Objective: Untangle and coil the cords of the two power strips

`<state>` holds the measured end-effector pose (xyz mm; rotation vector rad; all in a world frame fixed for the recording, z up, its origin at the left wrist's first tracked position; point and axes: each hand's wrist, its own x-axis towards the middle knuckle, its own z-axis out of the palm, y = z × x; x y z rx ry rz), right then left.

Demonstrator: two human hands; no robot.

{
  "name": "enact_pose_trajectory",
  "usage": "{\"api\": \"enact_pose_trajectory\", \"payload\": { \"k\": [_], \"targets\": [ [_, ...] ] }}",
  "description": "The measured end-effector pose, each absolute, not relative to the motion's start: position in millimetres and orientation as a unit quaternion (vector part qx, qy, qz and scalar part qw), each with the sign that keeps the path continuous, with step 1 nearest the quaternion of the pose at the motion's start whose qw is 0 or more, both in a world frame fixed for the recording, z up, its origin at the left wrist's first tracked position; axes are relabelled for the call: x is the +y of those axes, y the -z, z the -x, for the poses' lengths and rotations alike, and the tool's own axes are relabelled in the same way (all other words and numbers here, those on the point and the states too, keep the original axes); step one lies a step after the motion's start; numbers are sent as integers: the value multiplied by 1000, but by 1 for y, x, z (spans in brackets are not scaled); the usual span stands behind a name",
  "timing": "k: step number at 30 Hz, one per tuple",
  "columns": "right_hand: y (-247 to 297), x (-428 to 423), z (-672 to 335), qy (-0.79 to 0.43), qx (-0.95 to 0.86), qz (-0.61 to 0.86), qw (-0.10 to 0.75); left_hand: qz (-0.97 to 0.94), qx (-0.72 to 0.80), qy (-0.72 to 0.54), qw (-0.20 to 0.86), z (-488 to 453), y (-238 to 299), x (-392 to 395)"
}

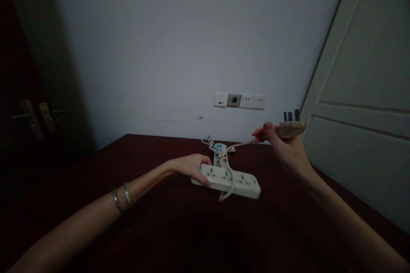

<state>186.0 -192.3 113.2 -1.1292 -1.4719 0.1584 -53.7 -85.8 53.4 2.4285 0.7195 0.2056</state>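
My left hand (188, 166) grips the left end of a white power strip (238, 181), holding it just above the dark red table (144, 222). The strip's pale cord (228, 166) is looped around its middle and runs up to the right. My right hand (282, 140) is raised at the right, fingers closed around the cord's three-pin plug (291, 127), whose prongs point upward. Two bracelets sit on my left wrist.
A row of wall sockets (240, 101) is set into the white wall above the table's far edge. A small bundled cable with a blue part (215, 145) lies on the table behind the strip. A pale door (361, 94) stands right; a dark door with a handle (32, 119) stands left.
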Motion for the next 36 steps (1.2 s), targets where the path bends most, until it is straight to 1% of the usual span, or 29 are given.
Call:
{"api": "enact_pose_trajectory", "payload": {
  "k": [3, 5, 8, 11, 13, 16, 19, 21, 24, 26, 28, 30, 31, 33, 36],
  "targets": [
    [-107, -206, -185, -47, -682, 492, 539, -892, 318, -121, 297, 57, -50, -72],
    [-104, -206, -182, -34, -689, 494, 529, -882, 347, -127, 292, 57, -46, -64],
    [-107, -197, -174, 2, -660, 487, 572, -878, 353, -112, 303, 54, -36, -59],
    [-111, -181, -171, 7, -622, 477, 620, -863, 333, -127, 357, 51, -24, -57],
    [-111, -171, -178, -27, -604, 476, 639, -837, 317, -169, 412, 51, -19, -57],
    [-108, -155, -193, -120, -566, 453, 678, -764, 271, -233, 538, 54, -20, -57],
    [-104, -138, -202, -215, -511, 423, 717, -711, 195, -223, 638, 58, -28, -62],
    [-102, -126, -199, -269, -469, 407, 736, -721, 150, -185, 651, 58, -35, -68],
    [-105, -110, -183, -336, -421, 387, 748, -784, 116, -104, 601, 50, -47, -85],
    [-110, -104, -169, -364, -410, 368, 751, -841, 119, -44, 526, 42, -53, -97],
    [-118, -104, -155, -381, -415, 342, 752, -893, 148, -6, 426, 35, -54, -106],
    [-126, -112, -144, -395, -433, 315, 746, -921, 191, 6, 339, 30, -49, -109],
    [-129, -118, -139, -405, -446, 301, 740, -926, 213, 4, 311, 28, -45, -107],
    [-133, -133, -132, -427, -472, 276, 720, -926, 250, -9, 284, 29, -35, -99],
    [-132, -155, -126, -451, -512, 258, 684, -919, 270, -24, 285, 34, -20, -81]
  ]
}}
